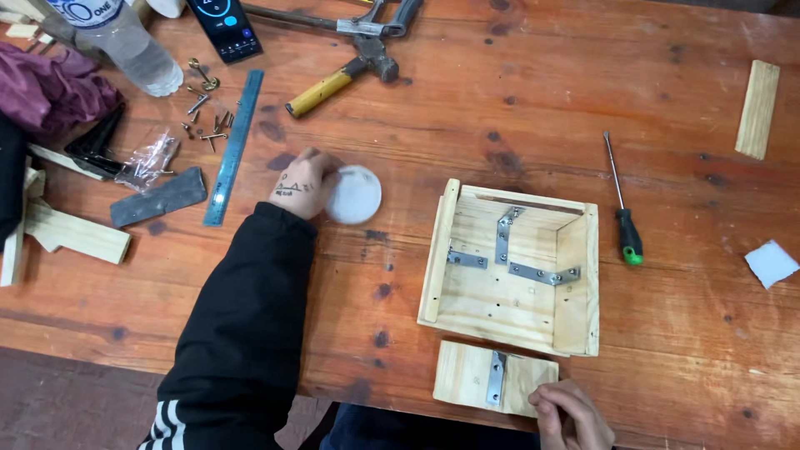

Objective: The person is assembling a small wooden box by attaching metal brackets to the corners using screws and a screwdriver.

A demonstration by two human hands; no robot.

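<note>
Worn wooden table point(467, 108) spreads under everything — hammer point(346, 77), steel ruler point(234, 147) and loose screws point(204, 117) up top, screwdriver point(623, 204) at right. Left hand point(304, 182) rests curled on a round white lid point(354, 194), fingers wrapped over its near edge. Right hand point(568, 415) pinches the corner of a small board point(492, 379) with a metal plate, just below the open wooden box point(512, 267). Best to keep that board pressed flat — it sits near the table's edge.

Even soft light, faint shadows, slight motion blur.
</note>
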